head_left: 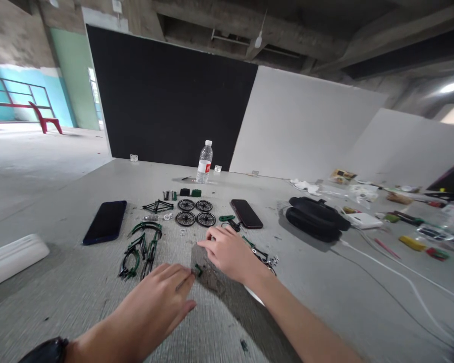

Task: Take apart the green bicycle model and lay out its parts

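Observation:
My left hand (pixel 162 295) is low over the table, fingers stretched forward and thumb apart. Its fingertips are beside a small dark green part (pixel 199 270); whether they touch it I cannot tell. Further right, my right hand (pixel 229 252) is held with the index finger pointing left and the other fingers loosely bent, nothing visible in it. Ahead lie several black spoked toy wheels (pixel 185 218). Green and black curved frame pieces (pixel 142 244) lie left of the hands. A black frame piece (pixel 158 206) is left of the wheels. Partly behind my right forearm are more green and silver parts (pixel 263 256).
Phones lie on the left (pixel 105 222) and right (pixel 246 213) of the parts. A water bottle (pixel 204 162) stands at the back by the black board (pixel 170 96). A black case (pixel 317 219), white cables (pixel 397 267) and clutter fill the right side. A white object (pixel 15 257) is at far left.

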Tool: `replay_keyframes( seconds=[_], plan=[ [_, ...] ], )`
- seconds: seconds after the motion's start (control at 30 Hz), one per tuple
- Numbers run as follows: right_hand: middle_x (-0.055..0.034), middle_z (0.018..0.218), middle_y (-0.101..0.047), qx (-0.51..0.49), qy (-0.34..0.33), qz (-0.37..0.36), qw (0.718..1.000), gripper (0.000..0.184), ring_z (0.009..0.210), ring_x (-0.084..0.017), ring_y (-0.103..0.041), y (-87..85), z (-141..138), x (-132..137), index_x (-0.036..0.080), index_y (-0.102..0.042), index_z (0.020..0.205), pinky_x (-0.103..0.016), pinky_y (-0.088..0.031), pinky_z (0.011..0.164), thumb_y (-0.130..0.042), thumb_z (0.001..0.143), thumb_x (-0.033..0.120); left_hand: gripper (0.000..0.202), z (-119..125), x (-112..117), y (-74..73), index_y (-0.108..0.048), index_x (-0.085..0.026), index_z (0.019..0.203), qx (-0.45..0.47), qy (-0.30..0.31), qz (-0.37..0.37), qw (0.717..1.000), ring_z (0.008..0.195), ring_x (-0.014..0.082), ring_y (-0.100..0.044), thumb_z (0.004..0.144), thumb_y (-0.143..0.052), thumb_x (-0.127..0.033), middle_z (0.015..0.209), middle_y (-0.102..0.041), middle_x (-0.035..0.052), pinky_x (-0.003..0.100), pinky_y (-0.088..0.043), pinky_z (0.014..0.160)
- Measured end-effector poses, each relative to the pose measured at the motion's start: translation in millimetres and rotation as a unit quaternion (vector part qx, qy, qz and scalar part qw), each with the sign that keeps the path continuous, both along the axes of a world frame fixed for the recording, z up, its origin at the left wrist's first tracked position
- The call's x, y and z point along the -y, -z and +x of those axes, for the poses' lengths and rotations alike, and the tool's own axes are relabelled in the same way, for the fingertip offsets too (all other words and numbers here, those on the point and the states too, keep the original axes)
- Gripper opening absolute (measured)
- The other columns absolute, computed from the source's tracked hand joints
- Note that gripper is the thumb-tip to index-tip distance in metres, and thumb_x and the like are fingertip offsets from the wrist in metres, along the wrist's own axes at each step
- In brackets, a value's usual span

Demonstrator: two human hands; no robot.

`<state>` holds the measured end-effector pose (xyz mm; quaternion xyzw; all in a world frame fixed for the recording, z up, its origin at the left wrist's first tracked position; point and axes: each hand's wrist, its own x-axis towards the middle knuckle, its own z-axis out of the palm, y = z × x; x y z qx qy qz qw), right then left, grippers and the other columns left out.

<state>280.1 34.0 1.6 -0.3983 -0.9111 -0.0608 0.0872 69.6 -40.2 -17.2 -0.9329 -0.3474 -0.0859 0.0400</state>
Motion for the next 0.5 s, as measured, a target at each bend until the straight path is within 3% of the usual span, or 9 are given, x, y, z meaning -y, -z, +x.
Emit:
replay_keyframes(
  seconds=[0.17,0.3,0.5],
  plan=[
    [-0.0065,0.105,-0.063,0.016,0.022,0.019,0.999,0.034,0.095,-0.021,-0.055,2.7,-8.0,-2.4,0.024,-0.070,0.116,-0.037,-0.032,0.088,-0.047,0.094,0.011,0.025,-1.4,-0.3,-1.7,-0.067,-0.011,0.115,0.022,0.002,-0.017,1.000,0.105,0.0338,-0.065,0.097,-0.055,-0.024,0.116,-0.068,0.0151,0.053,-0.055,0.089],
    [-0.0063,0.105,-0.064,0.027,0.026,0.013,0.999,0.034,0.096,-0.021,-0.055,1.6,-10.7,-2.4,0.026,-0.069,0.117,-0.037,-0.032,0.087,-0.047,0.094,0.013,0.026,-9.2,-6.5,-9.2,-0.068,-0.017,0.114,0.087,0.010,-0.050,0.995,0.104,0.0274,-0.065,0.101,-0.047,-0.026,0.113,-0.067,0.0097,0.046,-0.053,0.092],
    [-0.0073,0.105,-0.063,0.045,0.034,0.022,0.998,0.031,0.098,-0.022,-0.056,2.7,-9.4,-3.7,0.026,-0.067,0.115,-0.036,-0.034,0.085,-0.048,0.095,0.013,0.029,-20.6,-42.5,-27.6,-0.069,-0.019,0.111,0.100,-0.048,0.011,0.994,0.095,0.0264,-0.061,0.100,-0.046,-0.030,0.106,-0.060,0.0102,0.044,-0.052,0.083]
  ],
)
